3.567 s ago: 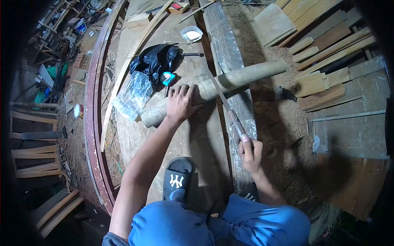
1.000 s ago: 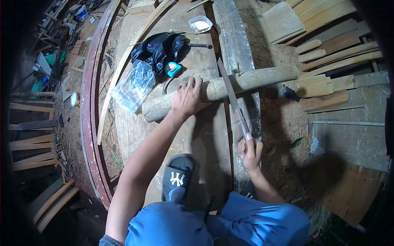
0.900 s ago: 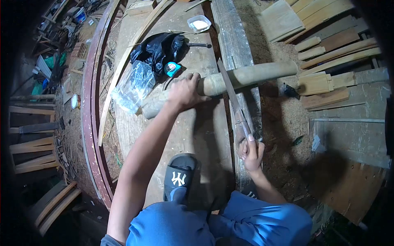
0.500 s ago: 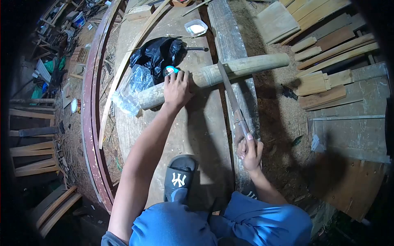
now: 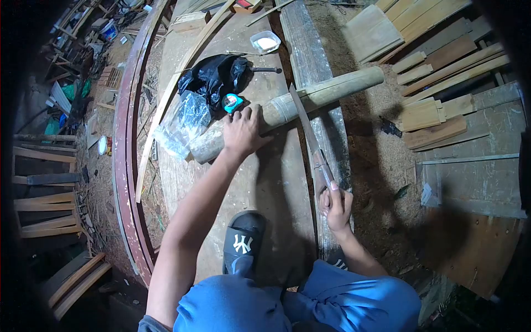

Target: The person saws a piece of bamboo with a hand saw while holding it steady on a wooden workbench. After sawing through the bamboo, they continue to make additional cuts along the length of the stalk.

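At the left, the wooden platform [image 5: 265, 182] is bounded by a curved red rail [image 5: 123, 144]. Beside it, a clear plastic bag [image 5: 182, 124] and a teal tape measure [image 5: 231, 103] are crowded against the near end of the bamboo pole [image 5: 337, 88]. The pole is laid across the platform and a grey beam [image 5: 304, 50]. It is pressed down by the left hand [image 5: 241, 133], palm spread flat with nothing enclosed.

A saw [image 5: 307, 130] is set across the pole just right of that hand, and its handle is wrapped tightly by the right hand [image 5: 336, 206]. The cut would probably be served best by long, light strokes, with the pole pinned against rolling (fingers kept off the blade line).

Little room is left on the bag side. Toward the stacked offcuts [image 5: 434, 116] the pole's far end overhangs sawdust, and open space is found there.
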{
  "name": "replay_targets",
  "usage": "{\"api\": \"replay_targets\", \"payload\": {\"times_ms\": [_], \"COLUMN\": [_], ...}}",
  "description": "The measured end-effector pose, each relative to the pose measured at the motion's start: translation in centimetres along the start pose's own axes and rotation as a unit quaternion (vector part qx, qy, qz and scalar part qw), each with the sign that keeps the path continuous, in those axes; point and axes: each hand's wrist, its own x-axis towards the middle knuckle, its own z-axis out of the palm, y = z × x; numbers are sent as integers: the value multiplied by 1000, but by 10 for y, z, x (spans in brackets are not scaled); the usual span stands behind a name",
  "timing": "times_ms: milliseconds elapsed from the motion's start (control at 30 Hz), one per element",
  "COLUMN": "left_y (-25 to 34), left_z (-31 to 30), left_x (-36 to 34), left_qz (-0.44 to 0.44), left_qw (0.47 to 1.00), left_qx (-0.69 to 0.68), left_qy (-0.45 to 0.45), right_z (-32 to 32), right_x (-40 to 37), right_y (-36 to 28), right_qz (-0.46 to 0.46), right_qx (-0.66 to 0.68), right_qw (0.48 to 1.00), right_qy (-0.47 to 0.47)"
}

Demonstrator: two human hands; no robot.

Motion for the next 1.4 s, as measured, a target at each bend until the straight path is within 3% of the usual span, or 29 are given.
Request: {"api": "replay_targets", "payload": {"times_ms": [167, 267, 433, 500, 600, 633, 700, 733, 833, 1100, 1267, 1400], "left_y": [-12, -28, -40, -45, -38, -34, -19, -12, -6, -19, -21, -28], "left_z": [14, 0, -20, -24, -30, -25, -4, 6, 15, 16, -6, -10], "left_x": [11, 19, 10, 12, 13, 10, -10, -19, -28, -8, 1, 9], "left_qz": [18, 43, 79, 97, 67, 66, 61, 49, 55, 71, 40, 59], "left_qw": [998, 987, 984, 972, 971, 971, 998, 998, 992, 994, 995, 994], "left_qx": [-41, -129, -126, -132, -111, -111, -24, -10, 9, -54, -82, -87], "left_qy": [41, -82, -93, -171, -202, -201, -8, 45, 114, 63, -45, -42], "right_z": [2, 2, 1, 2, 4, 4, 4, 5, 10, 13, 18, 20], "right_x": [-2, -6, -9, -8, -5, -3, 1, 2, 2, -4, 2, 7], "right_y": [-4, -8, -3, -2, 3, 6, 12, 11, 15, 27, 23, 28], "right_qz": [20, 17, 0, 17, 30, 29, 35, 36, 28, 22, 5, 22], "right_qx": [10, -5, -15, -22, -21, -21, -37, -38, -28, -50, -58, -31], "right_qw": [1000, 1000, 1000, 1000, 999, 999, 999, 999, 999, 998, 998, 998], "right_qy": [3, 1, 0, -5, -3, -5, -2, -1, -3, -19, -27, -42]}}
